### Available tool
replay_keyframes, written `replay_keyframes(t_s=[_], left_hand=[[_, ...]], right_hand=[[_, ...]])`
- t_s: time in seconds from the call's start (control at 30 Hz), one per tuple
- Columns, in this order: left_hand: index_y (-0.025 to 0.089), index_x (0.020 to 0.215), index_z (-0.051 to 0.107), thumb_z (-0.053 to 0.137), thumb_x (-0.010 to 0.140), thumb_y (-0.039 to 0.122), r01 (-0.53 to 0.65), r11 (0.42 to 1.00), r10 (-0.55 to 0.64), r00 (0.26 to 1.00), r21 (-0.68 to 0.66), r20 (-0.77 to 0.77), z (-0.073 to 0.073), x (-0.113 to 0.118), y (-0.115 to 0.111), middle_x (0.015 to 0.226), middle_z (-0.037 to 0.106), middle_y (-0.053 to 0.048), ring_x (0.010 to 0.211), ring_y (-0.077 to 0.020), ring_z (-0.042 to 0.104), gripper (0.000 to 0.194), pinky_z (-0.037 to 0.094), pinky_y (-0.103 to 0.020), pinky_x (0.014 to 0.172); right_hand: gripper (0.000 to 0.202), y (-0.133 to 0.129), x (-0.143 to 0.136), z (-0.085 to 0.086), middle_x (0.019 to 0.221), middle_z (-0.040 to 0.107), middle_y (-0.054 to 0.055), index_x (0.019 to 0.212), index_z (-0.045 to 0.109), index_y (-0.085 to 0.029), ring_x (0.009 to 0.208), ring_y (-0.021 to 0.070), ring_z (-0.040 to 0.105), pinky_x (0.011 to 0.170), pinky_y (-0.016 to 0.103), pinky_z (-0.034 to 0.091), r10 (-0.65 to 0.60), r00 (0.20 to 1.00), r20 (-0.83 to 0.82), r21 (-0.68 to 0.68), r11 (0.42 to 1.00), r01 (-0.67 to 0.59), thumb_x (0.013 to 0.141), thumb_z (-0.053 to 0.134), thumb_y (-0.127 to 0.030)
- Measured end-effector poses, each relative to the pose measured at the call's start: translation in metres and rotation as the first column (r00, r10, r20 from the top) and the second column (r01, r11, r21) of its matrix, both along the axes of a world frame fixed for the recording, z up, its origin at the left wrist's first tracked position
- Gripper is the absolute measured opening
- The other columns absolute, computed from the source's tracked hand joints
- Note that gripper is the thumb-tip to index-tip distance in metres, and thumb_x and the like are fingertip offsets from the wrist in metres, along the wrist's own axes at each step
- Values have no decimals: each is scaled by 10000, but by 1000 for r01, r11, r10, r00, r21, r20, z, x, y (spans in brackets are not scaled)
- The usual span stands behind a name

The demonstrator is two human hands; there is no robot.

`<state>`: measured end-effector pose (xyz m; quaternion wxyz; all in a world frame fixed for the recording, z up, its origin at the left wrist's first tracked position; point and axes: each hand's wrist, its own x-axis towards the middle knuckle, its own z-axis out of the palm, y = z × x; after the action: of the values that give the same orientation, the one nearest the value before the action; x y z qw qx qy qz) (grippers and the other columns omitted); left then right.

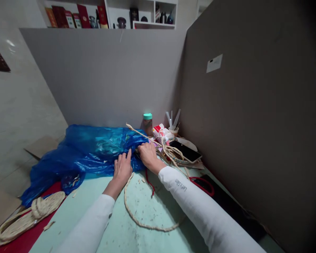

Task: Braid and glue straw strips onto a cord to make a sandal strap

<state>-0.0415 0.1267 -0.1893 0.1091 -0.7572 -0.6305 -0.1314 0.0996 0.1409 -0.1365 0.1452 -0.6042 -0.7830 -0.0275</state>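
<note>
A crumpled blue plastic bag (94,147) lies along the back of the pale green tabletop (116,225). My left hand (123,168) rests against the bag's front right side, fingers stretched forward and slightly apart. Beside it, my right hand (148,154) is closed at the bag's right end; its fingertips are partly hidden, and I cannot make out what they hold. A braided straw cord (147,226) curves across the table below both hands and passes under my right forearm. More straw cord (173,154) lies looped right of that hand. A red cord (151,188) hangs between my wrists.
A woven straw sole (34,214) lies on red cloth at left. Behind my right hand are a jar with a teal lid (147,121), a red-and-white packet (160,131), a cup of white sticks (173,126) and a phone (185,151). Grey partitions (121,77) enclose the back and right.
</note>
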Motion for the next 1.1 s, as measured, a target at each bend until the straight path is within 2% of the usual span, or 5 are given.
replay_keyframes(t_s=[0.43, 0.6, 0.73, 0.93, 1.1], left_hand=[[102, 1456, 338, 402, 830, 44, -68, 998, 68, 998, -5, 11, -2, 4, -3, 1158, 609, -172, 1101, -273, 531, 632, 445, -373, 910], [61, 1433, 361, 412, 836, 51, -88, 996, 88, 994, 4, 62, -5, 5, -4, 1169, 603, -200, 1124, -286, 535, 599, 436, -386, 939], [64, 1416, 399, 439, 834, 76, -79, 997, 79, 990, 2, 114, -6, 1, -4, 1203, 596, -201, 1172, -305, 508, 584, 412, -418, 986], [181, 1301, 589, 449, 855, 157, -11, 1000, 13, 988, -14, 151, 5, -8, -19, 1131, 633, -164, 1150, -318, 518, 468, 378, -470, 1003], [220, 1174, 694, 511, 830, 216, 99, 995, -96, 980, -8, 173, 24, -8, -45, 1072, 662, -140, 1144, -332, 499, 390, 372, -491, 991]], right_hand=[[328, 14, 22, 9, 1228, 603, 92, 1229, 580, -175, 1035, 224, 627, 858, 422, 543, -228, 948, -223, -90, 973, 212, 940, 596, -328], [203, 4, 51, 29, 1119, 656, 92, 1073, 650, -160, 1008, 225, 631, 883, 421, 512, -260, 864, -431, 10, 956, 293, 935, 582, -292], [225, -27, 91, 52, 1024, 682, 139, 950, 645, -161, 1039, 274, 617, 880, 397, 470, -209, 725, -656, 124, 918, 376, 914, 444, -254], [332, -95, 105, 51, 796, 630, 24, 873, 568, -197, 683, 175, 645, 628, 295, 525, 39, 438, -898, 77, 995, 70, 780, 558, -516], [286, -123, 93, 20, 674, 560, -26, 850, 602, -184, 536, 102, 518, 512, 230, 440, 71, 221, -973, 28, 981, -192, 742, 680, -436]])
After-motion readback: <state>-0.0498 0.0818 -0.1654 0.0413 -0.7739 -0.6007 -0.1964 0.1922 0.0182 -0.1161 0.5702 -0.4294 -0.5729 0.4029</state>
